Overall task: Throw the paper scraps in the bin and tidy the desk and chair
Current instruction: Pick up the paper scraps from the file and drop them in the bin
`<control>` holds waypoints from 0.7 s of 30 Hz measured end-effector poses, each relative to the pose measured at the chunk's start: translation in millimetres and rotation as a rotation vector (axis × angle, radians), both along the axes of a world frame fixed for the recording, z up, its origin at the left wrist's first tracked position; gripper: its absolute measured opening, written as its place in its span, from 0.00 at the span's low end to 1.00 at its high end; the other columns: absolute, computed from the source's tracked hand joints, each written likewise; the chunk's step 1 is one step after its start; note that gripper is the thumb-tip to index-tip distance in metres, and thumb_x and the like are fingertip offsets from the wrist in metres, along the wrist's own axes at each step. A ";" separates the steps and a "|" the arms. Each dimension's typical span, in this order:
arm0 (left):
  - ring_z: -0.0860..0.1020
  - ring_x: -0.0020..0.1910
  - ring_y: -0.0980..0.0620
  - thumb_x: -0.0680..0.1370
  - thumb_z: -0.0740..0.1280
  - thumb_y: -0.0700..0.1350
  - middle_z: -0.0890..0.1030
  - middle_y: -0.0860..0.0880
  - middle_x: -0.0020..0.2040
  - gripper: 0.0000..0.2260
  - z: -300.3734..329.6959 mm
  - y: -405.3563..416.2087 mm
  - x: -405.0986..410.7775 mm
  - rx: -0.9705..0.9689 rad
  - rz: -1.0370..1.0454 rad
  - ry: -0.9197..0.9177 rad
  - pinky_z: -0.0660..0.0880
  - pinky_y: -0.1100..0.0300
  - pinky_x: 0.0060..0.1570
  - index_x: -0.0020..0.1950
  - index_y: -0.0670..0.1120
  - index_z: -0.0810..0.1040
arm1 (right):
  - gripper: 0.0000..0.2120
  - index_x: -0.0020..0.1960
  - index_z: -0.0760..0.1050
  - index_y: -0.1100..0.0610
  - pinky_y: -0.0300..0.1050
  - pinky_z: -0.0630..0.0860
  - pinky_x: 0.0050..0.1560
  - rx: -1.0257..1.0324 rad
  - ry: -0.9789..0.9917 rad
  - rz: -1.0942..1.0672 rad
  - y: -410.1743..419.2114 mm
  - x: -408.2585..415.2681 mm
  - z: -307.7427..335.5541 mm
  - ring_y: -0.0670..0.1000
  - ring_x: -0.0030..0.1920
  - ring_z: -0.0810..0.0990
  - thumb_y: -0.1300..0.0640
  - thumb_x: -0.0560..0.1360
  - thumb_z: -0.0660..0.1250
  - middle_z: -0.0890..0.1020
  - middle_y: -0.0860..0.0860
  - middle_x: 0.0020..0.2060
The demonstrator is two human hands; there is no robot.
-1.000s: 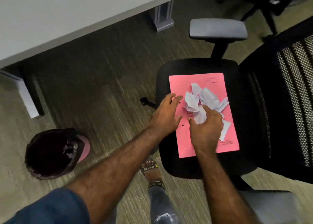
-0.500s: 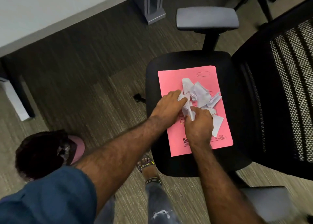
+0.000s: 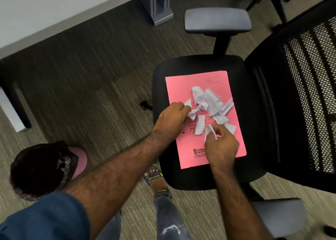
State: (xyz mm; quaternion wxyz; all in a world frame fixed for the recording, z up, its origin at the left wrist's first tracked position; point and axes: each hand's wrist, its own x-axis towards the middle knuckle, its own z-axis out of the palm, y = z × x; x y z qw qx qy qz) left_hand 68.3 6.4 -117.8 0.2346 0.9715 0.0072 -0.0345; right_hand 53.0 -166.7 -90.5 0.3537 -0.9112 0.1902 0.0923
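Note:
A pink folder (image 3: 183, 87) lies on the black seat of an office chair (image 3: 251, 116). Several white paper scraps (image 3: 211, 101) are heaped on the folder's middle. My left hand (image 3: 172, 120) rests at the folder's left edge, its fingers closed on a crumpled scrap. At the folder's lower part my right hand (image 3: 221, 145) pinches another white scrap between thumb and fingers. On the floor at the lower left stands the pink bin (image 3: 80, 159), lined with a dark bag, some paper inside.
A white desk (image 3: 54, 12) runs across the top left, its grey leg (image 3: 161, 7) on the carpet. The chair's grey armrests (image 3: 218, 20) flank the seat, mesh backrest (image 3: 309, 94) at right. My sandalled foot (image 3: 156, 179) stands by the seat's front edge.
My hands came apart: the left drew a crumpled scrap to the left, the right pulled a scrap down toward me. The heap is more spread out.

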 end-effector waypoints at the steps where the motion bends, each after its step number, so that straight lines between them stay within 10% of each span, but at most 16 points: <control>1: 0.79 0.54 0.43 0.78 0.67 0.38 0.82 0.44 0.55 0.12 1.2 -0.3 -0.7 -0.031 0.032 0.002 0.79 0.48 0.46 0.62 0.43 0.80 | 0.11 0.60 0.85 0.51 0.37 0.78 0.32 0.025 -0.004 -0.023 -1.9 -1.3 1.4 0.45 0.41 0.85 0.60 0.81 0.70 0.85 0.42 0.45; 9: 0.78 0.59 0.47 0.81 0.66 0.39 0.82 0.47 0.59 0.13 12.8 8.6 -16.0 -0.204 0.163 -0.029 0.80 0.48 0.55 0.65 0.45 0.80 | 0.10 0.60 0.84 0.47 0.48 0.86 0.32 0.103 -0.030 -0.095 1.4 -4.9 8.3 0.49 0.40 0.88 0.58 0.81 0.71 0.82 0.38 0.44; 21: 0.80 0.56 0.46 0.81 0.65 0.37 0.83 0.45 0.56 0.12 20.9 38.5 -57.6 -0.336 0.251 -0.125 0.79 0.47 0.54 0.64 0.41 0.80 | 0.23 0.75 0.75 0.56 0.50 0.75 0.63 -0.177 -0.055 0.049 30.1 6.4 -9.3 0.58 0.68 0.80 0.49 0.82 0.68 0.81 0.55 0.68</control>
